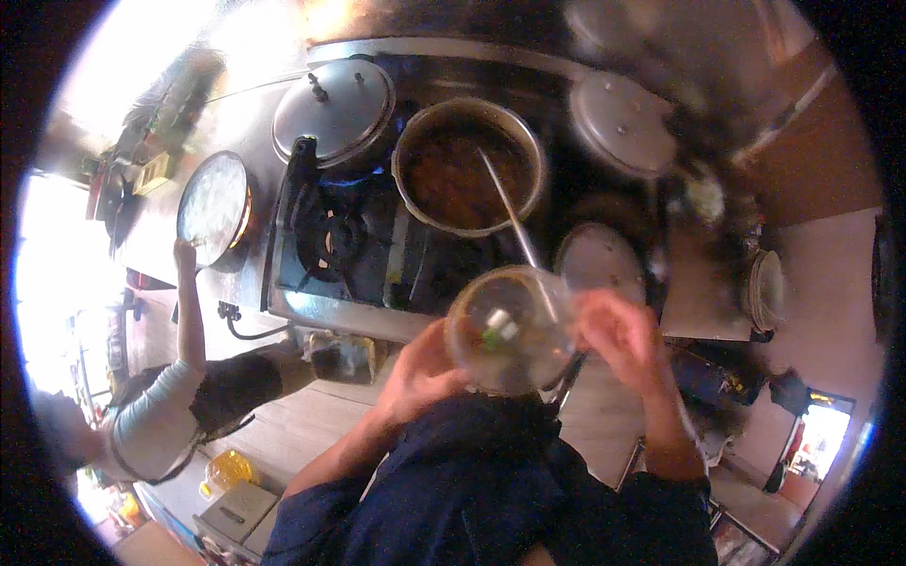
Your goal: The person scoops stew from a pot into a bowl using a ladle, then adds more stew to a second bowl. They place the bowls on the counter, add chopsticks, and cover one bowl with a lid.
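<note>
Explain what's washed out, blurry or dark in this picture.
In the head view, white glare swamps the upper left; the same head view shows the right hand blurred, the pressure cooker crisper, and black corners around a round image.

Black gas stove (359,319), lidded silver pot (347,108) on top, uncovered pot (453,179) alongside

No readable lettering or numbers.

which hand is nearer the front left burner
Left. The left hand is right of and in front of the burner; the right hand is farther right, across the clear bowl.
</note>
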A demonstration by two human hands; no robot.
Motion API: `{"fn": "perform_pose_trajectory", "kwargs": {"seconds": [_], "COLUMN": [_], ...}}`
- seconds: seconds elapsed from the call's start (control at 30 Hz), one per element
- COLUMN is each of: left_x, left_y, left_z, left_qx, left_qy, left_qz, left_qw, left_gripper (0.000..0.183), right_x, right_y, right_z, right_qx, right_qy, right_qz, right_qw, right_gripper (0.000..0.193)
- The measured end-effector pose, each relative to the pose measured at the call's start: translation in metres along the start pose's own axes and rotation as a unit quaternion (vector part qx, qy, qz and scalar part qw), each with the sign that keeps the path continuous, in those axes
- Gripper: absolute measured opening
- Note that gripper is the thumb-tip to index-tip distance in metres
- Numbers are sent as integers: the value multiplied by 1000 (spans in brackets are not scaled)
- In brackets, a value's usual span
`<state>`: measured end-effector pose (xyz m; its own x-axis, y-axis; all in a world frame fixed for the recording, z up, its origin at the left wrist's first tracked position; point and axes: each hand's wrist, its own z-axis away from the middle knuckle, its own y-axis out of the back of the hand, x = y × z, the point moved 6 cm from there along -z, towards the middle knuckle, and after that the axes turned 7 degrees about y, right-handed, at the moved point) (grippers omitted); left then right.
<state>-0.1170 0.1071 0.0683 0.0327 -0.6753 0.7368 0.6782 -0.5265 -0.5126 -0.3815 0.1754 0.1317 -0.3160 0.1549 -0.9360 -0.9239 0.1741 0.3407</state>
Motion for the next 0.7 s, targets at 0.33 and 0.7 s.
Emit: {"fn": "perform_pose_trajectory", "kwargs": {"seconds": [0.33, 0.7], "left_x": [-29, -61], "left_y": [133, 123], "left_z": [-1, -40], "left_qx": [28, -25], "left_qy": [17, 30], "left_qz": [21, 139], "left_qw": [999, 989], "left_gripper": [90, 81], "right_x": [56, 55], "right_y": [-52, 1], "right_z": [-66, -125], "right_qx": [24, -117], "right_qy": [10, 6], "right_qz": [356, 498], "right_qw": [934, 859], "right_gripper": [61, 50]}}
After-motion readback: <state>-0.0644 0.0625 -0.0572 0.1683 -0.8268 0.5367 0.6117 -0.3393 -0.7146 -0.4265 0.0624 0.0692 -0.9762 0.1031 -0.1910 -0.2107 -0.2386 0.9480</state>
